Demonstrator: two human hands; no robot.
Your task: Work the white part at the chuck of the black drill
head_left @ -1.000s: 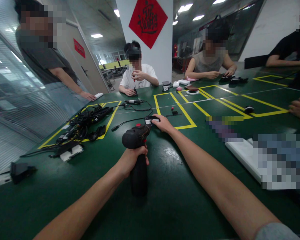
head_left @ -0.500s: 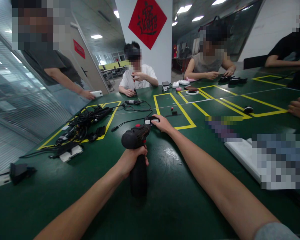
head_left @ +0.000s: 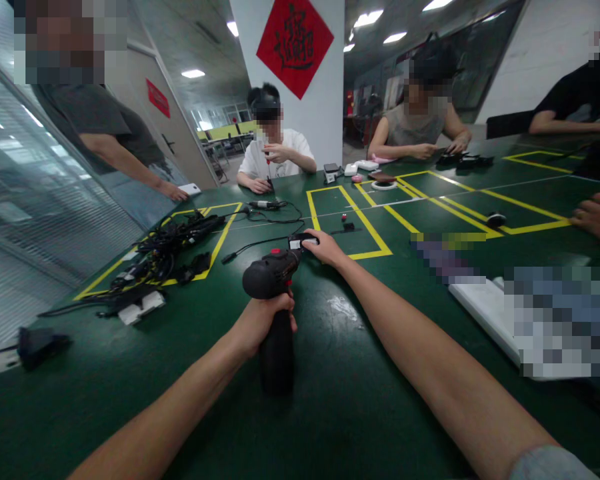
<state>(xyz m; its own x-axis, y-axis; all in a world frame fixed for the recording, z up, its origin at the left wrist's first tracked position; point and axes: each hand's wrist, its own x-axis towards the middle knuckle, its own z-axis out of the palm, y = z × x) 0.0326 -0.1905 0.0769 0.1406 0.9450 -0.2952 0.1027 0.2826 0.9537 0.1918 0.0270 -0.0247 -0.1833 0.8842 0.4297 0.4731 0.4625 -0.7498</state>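
Observation:
A black cordless drill (head_left: 270, 277) is gripped around its handle by my left hand (head_left: 265, 317), its battery end low over the table and its nose pointing away from me. Just beyond the nose, my right hand (head_left: 325, 247) has its fingers closed on a small black device with a white label (head_left: 296, 244). The drill's nose reaches close to the device; whether its tip touches cannot be made out. A thin black cable with a plug (head_left: 230, 257) lies left of the device.
Tangled black cables (head_left: 180, 243) fill a yellow-taped area on the left of the green table (head_left: 340, 413). Black-and-white adapters (head_left: 143, 307) lie nearer me. On the right is a white tray-like object (head_left: 485, 320). Several people are around the table; one (head_left: 275, 150) sits opposite.
Both my hands, the drill and the device stay almost in place. At the left, the standing person leans and shifts the white phone-like object in their hand, lifting it and lowering it again.

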